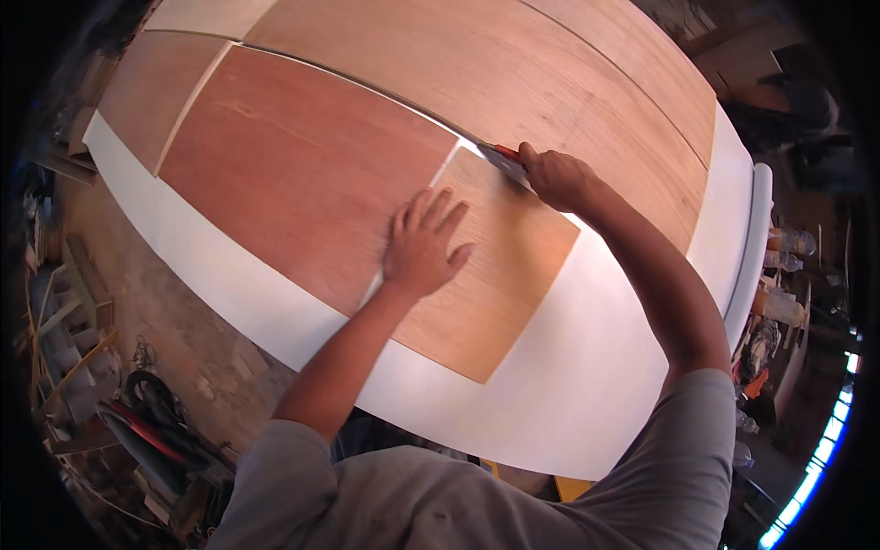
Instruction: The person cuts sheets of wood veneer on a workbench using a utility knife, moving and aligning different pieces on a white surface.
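Here a red-handled tool (507, 156) is gripped in the right hand (557, 179), right at the far edge of the tan board (518, 284)!
An edge-working pass seems in hand; a steady board is called for. Left hand (422, 247): fingers spread, laid across the seam with the reddish board (293, 174). White sheet (596, 321) is exposed near right; working room is narrowed by the large far board (596, 101).

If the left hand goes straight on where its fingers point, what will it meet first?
Probably the tool in the right hand, though how high the tool sits is unclear.
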Available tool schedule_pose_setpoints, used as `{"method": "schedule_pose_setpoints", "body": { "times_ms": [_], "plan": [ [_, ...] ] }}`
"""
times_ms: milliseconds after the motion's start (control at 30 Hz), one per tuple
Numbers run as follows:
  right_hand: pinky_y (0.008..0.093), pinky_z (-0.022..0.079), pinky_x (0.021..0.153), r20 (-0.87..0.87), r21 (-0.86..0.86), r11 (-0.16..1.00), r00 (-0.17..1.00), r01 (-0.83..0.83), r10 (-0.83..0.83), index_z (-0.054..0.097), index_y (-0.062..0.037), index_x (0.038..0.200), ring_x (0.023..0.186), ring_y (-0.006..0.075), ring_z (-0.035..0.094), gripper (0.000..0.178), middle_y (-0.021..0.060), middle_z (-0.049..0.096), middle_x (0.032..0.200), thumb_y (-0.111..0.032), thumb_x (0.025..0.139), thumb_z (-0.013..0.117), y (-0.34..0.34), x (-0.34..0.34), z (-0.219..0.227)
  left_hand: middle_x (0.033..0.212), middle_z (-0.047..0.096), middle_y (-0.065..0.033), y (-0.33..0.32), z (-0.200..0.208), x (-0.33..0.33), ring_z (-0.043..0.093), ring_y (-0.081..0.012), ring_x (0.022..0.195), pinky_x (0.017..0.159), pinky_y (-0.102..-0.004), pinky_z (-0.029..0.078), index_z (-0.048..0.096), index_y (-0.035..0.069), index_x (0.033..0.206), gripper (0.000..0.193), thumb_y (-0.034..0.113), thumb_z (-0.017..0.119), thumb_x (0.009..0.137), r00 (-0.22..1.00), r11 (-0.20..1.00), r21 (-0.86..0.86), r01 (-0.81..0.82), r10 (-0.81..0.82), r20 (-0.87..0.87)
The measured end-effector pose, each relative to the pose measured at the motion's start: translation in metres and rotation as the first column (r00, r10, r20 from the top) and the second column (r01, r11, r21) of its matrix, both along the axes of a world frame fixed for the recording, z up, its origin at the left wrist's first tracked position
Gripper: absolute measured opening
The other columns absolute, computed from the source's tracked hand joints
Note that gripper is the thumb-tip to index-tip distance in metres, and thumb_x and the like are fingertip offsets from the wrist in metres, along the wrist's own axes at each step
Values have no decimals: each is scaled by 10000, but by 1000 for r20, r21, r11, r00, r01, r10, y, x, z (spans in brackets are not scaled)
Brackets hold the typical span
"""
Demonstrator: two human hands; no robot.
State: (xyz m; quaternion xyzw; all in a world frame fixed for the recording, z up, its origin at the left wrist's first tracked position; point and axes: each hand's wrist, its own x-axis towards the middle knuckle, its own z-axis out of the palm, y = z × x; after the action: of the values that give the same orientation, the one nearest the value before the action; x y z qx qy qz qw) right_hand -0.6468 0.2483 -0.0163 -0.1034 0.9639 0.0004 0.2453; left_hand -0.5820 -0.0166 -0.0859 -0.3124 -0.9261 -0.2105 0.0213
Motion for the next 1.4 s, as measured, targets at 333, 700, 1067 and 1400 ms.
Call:
{"method": "schedule_pose_setpoints", "body": {
  "times_ms": [333,700,1067,1400],
  "plan": [
    [493,529,683,85,14,998,995,56,-57,453,-20,1138,805,371,681,188,188,674,832,-126,982,458,74,73,14,1501,425,-95,8,2,5,323,-322,1423,1143,-522,255,534,185,1394,608,460,655,865,1000,1000,-24,-14,14,-17],
    [494,509,644,109,35,994,988,107,-111,441,-17,1087,737,369,660,194,179,654,790,-199,1024,460,152,157,26,1467,455,-95,14,3,7,350,-330,1409,1124,-523,278,536,173,1372,602,336,712,820,997,999,-38,-22,19,-72],
    [485,527,639,158,97,979,968,181,-195,445,-16,1072,739,363,671,177,178,662,787,-173,1004,494,222,228,33,1457,470,-90,20,4,12,365,-317,1402,1126,-512,282,533,164,1370,586,327,696,832,995,998,-69,-12,5,-98],
    [478,532,657,206,168,958,942,233,-265,471,-22,1058,767,349,678,176,171,677,844,-192,1018,496,289,301,45,1456,470,-84,22,3,13,373,-316,1397,1120,-501,281,522,163,1382,573,295,684,849,992,998,-67,3,-11,-127]
  ]
}}
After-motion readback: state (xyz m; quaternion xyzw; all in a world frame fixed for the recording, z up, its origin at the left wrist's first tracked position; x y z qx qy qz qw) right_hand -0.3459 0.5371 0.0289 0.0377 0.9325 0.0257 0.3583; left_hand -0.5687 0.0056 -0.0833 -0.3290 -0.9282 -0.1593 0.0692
